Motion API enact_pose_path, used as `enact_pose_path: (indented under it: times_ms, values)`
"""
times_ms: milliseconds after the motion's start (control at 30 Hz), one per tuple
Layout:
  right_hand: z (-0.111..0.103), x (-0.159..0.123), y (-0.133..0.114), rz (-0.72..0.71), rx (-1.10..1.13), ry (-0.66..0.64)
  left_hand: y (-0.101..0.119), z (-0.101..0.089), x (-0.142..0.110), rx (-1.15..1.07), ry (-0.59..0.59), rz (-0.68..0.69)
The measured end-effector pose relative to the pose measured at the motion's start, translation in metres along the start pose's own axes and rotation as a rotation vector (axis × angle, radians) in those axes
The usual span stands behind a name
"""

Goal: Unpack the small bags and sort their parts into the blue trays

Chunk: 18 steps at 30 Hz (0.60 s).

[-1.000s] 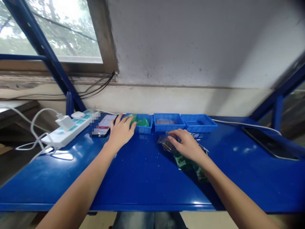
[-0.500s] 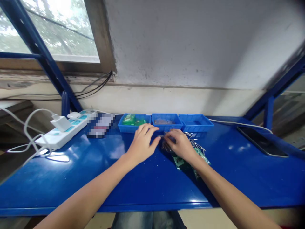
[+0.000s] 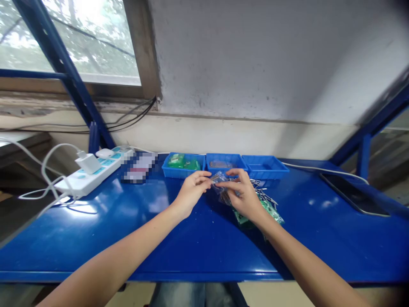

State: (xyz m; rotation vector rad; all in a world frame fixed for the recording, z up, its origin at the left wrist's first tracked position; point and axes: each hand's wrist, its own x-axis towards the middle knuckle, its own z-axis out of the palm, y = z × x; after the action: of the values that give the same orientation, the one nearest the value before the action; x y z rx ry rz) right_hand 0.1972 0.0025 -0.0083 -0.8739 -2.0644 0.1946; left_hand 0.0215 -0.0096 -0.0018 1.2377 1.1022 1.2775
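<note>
In the head view a small clear plastic bag [image 3: 218,179] with thin pieces inside is held up in front of the bins. The fingers and thumb of my left hand [image 3: 191,192] are closed on its left end. My right hand [image 3: 244,194] is at the bag's right side, fingers apart, one fingertip by the plastic. Below and behind my right hand lie more clear bags [image 3: 224,197], loose thin metal rods [image 3: 266,196] and green pieces in clear bags [image 3: 271,211]. Part of this pile is hidden by my right hand and forearm.
Along the wall stand three blue bins: a left one [image 3: 183,172] with green bagged pieces, a middle one [image 3: 225,157] with clear bags, and a right one [image 3: 266,172]. A white power strip [image 3: 86,177] with cables lies left, a black phone [image 3: 354,194] right, on the blue table [image 3: 191,251].
My left hand has closed on the small bag, which has come up into view between the hands. My right hand's fingers have spread. The view has shifted slightly.
</note>
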Motion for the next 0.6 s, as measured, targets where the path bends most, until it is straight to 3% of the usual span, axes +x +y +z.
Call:
enact_pose_path:
  times_ms: [133, 233, 333, 467, 533, 600]
  values:
    - [-0.004, 0.003, -0.005, 0.157, 0.049, -0.021, 0.001, 0.0, -0.004, 0.397, 0.09, 0.39]
    - [-0.007, 0.006, -0.011, 0.303, 0.245, -0.092, 0.006, 0.0, -0.011, 0.707, 0.011, 0.761]
    - [-0.007, 0.007, -0.017, 0.427, 0.475, -0.12, 0.009, 0.001, -0.017, 0.831, -0.09, 0.934]
    - [-0.003, 0.006, -0.019, 0.472, 0.502, -0.048, 0.009, 0.002, -0.017, 0.816, -0.069, 0.852]
    - [-0.001, 0.005, -0.016, 0.419, 0.424, 0.003, 0.009, 0.001, -0.014, 0.707, -0.039, 0.678]
    - [-0.001, 0.003, -0.014, 0.313, 0.33, 0.039, 0.01, 0.0, -0.01, 0.519, -0.069, 0.414]
